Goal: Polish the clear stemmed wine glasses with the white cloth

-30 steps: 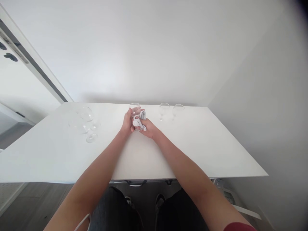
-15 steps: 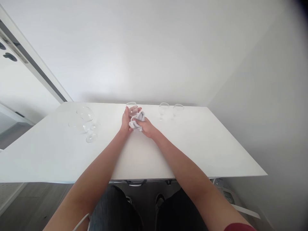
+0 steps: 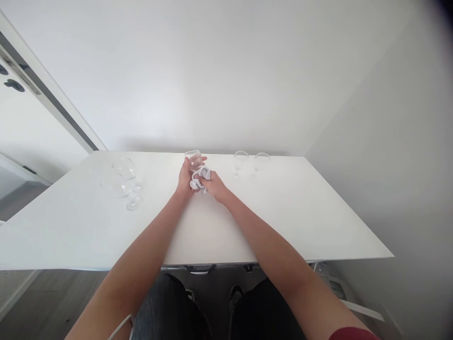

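A plain white wall (image 3: 226, 80) rises behind a long white table (image 3: 283, 226), with a door (image 3: 31, 118) and its dark handle (image 3: 14, 85) at the far left.

On the left part of the table, two clear stemmed glasses lie tipped on their sides: a farther glass (image 3: 124, 168) and, close to it, a nearer glass (image 3: 135, 203), their feet pointing right. Their outlines are faint against the white.

Near the middle, toward the back edge, your left hand (image 3: 184, 178) is wrapped around the held glass (image 3: 193, 160), rim up, the fingertips showing behind the bowl. Just to the right, your right hand (image 3: 216, 185) has its fingers gathered on a bunched, pale cloth (image 3: 201, 179), pressed close against your left hand and the lower part of that glass. The stem and foot are hidden, so you cannot tell whether the foot touches the table.

The held glass is likely light, stiff and brittle, and its smooth wall may slide in bare fingers. The bowl's broad side, cupped evenly, looks the safest hold; the rim and stem probably bear little squeezing or twisting. The cloth looks soft and limp, easy to pinch anywhere and likely to add some grip.

Farther right, well apart from your hands, a first upright glass (image 3: 241, 159) and a second upright glass (image 3: 262, 162) stand side by side.
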`<state>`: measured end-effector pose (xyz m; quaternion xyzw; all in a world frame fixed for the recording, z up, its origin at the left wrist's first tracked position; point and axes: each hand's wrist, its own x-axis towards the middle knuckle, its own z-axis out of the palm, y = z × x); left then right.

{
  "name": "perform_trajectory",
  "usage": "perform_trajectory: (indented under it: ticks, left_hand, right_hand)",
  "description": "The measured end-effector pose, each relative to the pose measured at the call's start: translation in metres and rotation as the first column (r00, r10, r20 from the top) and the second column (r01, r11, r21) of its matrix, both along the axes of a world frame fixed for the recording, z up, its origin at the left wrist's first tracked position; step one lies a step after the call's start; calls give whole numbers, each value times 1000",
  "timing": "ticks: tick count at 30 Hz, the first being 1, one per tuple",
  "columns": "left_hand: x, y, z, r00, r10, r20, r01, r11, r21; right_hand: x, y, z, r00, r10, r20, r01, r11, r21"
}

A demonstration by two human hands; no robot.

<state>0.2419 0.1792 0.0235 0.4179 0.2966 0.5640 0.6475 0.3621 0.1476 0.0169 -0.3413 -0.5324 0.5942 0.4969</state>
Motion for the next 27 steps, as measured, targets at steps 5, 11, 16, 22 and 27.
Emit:
perform_trajectory:
  ticks: [5, 11, 16, 22, 27]
  left_hand:
    - [-6, 6, -7, 990, 98, 99, -110, 986, 122]
    - [-12, 13, -9, 958, 159, 238, -203, 964, 174]
    - [-10, 10, -7, 977, 55, 207, -114, 952, 284]
    - [-4, 7, -6, 990, 9, 138, -52, 949, 310]
    - [-5, 10, -7, 988, -16, 155, -25, 964, 264]
  right_hand:
    - [-15, 0, -11, 903, -391, 179, 336, 901, 276]
    - [-10, 5, -12, 823, -567, -47, 563, 823, -67]
    - [-5, 10, -5, 897, -217, -385, 108, 952, -286]
    - [-4, 1, 1, 881, -419, -221, 362, 896, -256]
    - [-13, -9, 2, 743, -657, -125, 669, 738, 93]
